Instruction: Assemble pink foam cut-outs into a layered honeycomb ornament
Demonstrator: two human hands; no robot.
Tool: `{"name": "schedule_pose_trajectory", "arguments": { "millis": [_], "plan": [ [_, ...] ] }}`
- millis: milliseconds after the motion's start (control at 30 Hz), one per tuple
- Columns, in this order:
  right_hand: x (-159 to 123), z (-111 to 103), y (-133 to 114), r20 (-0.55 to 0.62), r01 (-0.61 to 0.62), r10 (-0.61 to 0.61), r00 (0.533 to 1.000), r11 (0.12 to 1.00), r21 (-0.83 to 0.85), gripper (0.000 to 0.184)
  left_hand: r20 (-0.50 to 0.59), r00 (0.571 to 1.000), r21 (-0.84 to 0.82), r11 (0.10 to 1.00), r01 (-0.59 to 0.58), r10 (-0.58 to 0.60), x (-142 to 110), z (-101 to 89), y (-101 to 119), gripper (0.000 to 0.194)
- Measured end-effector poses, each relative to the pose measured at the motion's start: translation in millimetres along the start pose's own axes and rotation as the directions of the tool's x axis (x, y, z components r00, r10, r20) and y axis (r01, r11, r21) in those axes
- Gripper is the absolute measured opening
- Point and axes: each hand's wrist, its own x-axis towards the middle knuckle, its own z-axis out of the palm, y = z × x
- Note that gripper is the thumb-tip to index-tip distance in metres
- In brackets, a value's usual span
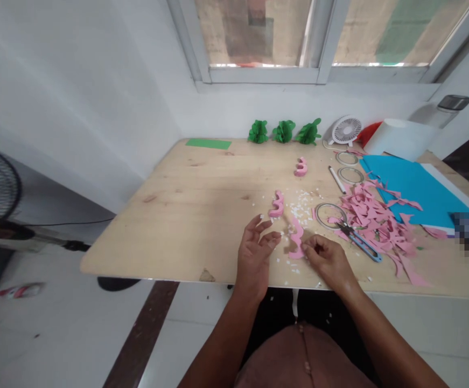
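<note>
A pale-pink, wavy-edged strip of thin sheet material [296,242] lies near the front edge of the pale wooden surface [169,215], between your two hands. Your right hand [333,261] appears to pinch its lower right side between thumb and forefinger; your left hand [252,256] is spread, fingers loosely curled, a tiny white piece at one fingertip. Handling it well likely means gripping lightly at the rim, keeping the scallops uncreased, and shedding that white piece before the left fingers touch the pink face. Small white scraps [300,205] litter the area just beyond and could cling underneath, so brushing them aside seems wise. Farther out sit a similar pink wavy piece [277,205], blue-handled scissors [361,243], best kept clear of your right wrist, and a heap of pink offcuts [379,223].
</note>
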Motion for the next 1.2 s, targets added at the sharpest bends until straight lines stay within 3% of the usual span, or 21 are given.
{"name": "schedule_pose_trajectory", "arguments": {
  "millis": [267, 733, 967, 1200],
  "plan": [
    [-32, -4, -22, 0.072, -0.144, 0.129, 0.989, 0.953, 0.267, 0.026, -0.019, 0.994, 0.064, 0.992, -0.111, 0.112, -6, 16.9, -2, 0.069],
    [-54, 0, -32, 0.05, -0.064, 0.053, 0.997, 0.965, 0.255, 0.024, -0.009, 0.984, 0.186, 0.967, -0.176, 0.181, -19, 34.7, 1, 0.061],
    [-45, -15, -18, -0.042, -0.084, 0.107, 0.993, 0.928, 0.362, 0.02, 0.023, 0.991, 0.199, 0.971, -0.136, 0.134, -27, 38.5, 4, 0.059],
    [-22, -23, -14, -0.028, -0.17, 0.234, 0.972, 0.78, 0.603, 0.02, 0.118, 0.99, 0.245, 0.965, -0.098, 0.07, -39, 46.7, -1, 0.057]
  ]
}}
